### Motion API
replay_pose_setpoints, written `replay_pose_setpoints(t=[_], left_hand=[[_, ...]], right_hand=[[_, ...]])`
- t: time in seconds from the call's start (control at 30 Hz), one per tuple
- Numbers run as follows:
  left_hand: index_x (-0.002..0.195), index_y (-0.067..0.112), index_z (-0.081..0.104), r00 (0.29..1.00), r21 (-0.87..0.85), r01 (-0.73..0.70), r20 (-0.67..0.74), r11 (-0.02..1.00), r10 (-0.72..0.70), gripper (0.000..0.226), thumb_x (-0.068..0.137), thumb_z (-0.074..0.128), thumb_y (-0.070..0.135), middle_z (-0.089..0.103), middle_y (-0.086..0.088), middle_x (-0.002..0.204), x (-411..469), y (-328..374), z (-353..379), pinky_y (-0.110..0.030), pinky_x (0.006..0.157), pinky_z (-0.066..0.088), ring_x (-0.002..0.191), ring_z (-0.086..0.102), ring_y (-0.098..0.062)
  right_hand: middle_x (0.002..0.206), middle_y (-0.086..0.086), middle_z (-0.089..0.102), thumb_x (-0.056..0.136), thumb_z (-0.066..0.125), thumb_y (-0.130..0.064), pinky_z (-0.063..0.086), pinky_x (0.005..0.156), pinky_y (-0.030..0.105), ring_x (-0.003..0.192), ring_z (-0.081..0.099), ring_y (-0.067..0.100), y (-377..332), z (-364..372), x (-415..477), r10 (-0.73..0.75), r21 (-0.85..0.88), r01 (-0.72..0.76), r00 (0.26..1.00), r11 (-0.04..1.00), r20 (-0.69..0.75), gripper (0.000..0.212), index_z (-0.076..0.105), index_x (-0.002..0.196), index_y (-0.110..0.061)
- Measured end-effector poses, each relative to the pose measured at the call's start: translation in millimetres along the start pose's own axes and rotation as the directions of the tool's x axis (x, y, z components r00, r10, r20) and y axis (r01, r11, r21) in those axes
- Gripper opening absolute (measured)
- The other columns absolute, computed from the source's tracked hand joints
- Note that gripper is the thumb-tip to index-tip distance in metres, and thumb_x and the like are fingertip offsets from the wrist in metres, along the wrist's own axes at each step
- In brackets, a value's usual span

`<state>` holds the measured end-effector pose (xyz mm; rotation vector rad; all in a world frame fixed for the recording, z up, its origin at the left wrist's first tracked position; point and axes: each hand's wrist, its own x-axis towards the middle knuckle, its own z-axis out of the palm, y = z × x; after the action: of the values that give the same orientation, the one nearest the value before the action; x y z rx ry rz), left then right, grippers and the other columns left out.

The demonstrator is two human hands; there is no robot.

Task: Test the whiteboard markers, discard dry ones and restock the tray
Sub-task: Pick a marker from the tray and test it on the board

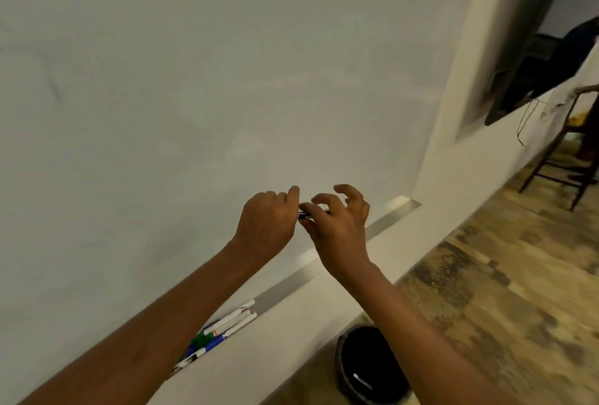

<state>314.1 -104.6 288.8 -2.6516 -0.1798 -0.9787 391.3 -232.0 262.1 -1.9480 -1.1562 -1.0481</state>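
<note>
Whiteboard tray (291, 281) holds markers (223, 327), bin (340, 359) one — left hand (265, 223) and right hand (340, 229) pinch a blue marker (304, 215).

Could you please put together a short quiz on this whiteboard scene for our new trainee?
1. True or false: the left hand and the right hand both hold one marker in front of the whiteboard.
2. Where do the other markers lie? A) in a drawer B) in the tray below the board C) on a shelf
3. What round black thing stands on the floor under the tray?
Key: 1 true; 2 B; 3 a bin.
</note>
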Motion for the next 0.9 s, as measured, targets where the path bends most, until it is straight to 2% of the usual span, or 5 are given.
replay_pose_setpoints(t=[0.1, 0.27, 0.53, 0.73, 0.9], left_hand=[[0.105, -0.003, 0.066, 0.998, -0.042, -0.057, -0.038, 0.997, 0.056, 0.031, 0.08, 0.07, 0.016, 0.07, -0.019, 0.084, 7, 36, 52, -0.039, 0.068, 0.054, 0.073, 0.066, -0.034], [0.113, 0.0, 0.063, 0.989, -0.111, -0.114, 0.077, 0.987, 0.123, 0.026, 0.09, 0.056, 0.013, 0.067, -0.02, 0.109, -3, 98, 141, -0.053, 0.09, 0.045, 0.116, 0.053, -0.046], [0.11, 0.006, 0.068, 0.854, -0.247, -0.161, 0.451, 0.955, 0.261, 0.046, 0.07, 0.082, 0.026, 0.069, -0.019, 0.108, -40, 189, 271, -0.052, 0.095, 0.045, 0.118, 0.053, -0.043], [0.095, 0.008, 0.068, 0.712, -0.331, -0.303, 0.545, 0.894, 0.443, 0.031, 0.069, 0.081, 0.018, 0.071, -0.016, 0.086, -77, 245, 370, -0.047, 0.088, 0.049, 0.108, 0.057, -0.041], [0.099, 0.013, 0.063, 0.563, -0.34, -0.275, 0.701, 0.899, 0.437, 0.029, 0.074, 0.074, 0.022, 0.07, -0.012, 0.095, -102, 279, 441, -0.045, 0.096, 0.042, 0.115, 0.05, -0.04]], right_hand=[[0.093, 0.002, 0.069, 0.073, 0.081, -0.023, 0.039, 0.08, 0.043, 0.114, 0.042, 0.034, 44, 9, -29, 0.074, -0.032, -0.072, 0.996, 0.997, 0.048, 0.02, 0.075, 0.092, -0.019], [0.088, 0.0, 0.067, 0.072, 0.082, -0.023, 0.036, 0.077, 0.041, 0.111, 0.042, 0.035, 114, 29, -92, 0.187, -0.066, -0.179, 0.97, 0.982, 0.155, 0.018, 0.076, 0.089, -0.021], [0.089, 0.003, 0.068, 0.07, 0.083, -0.017, 0.042, 0.071, 0.045, 0.105, 0.044, 0.03, 217, 75, -224, 0.396, -0.094, -0.392, 0.834, 0.915, 0.384, 0.019, 0.075, 0.088, -0.016], [0.089, 0.003, 0.069, 0.067, 0.084, -0.02, 0.041, 0.068, 0.039, 0.099, 0.05, 0.033, 281, 123, -328, 0.494, -0.183, -0.474, 0.698, 0.861, 0.518, 0.023, 0.076, 0.089, -0.019], [0.086, 0.0, 0.07, 0.067, 0.083, -0.026, 0.039, 0.073, 0.039, 0.096, 0.061, 0.028, 321, 164, -404, 0.518, -0.216, -0.499, 0.614, 0.839, 0.596, 0.025, 0.075, 0.09, -0.021]])
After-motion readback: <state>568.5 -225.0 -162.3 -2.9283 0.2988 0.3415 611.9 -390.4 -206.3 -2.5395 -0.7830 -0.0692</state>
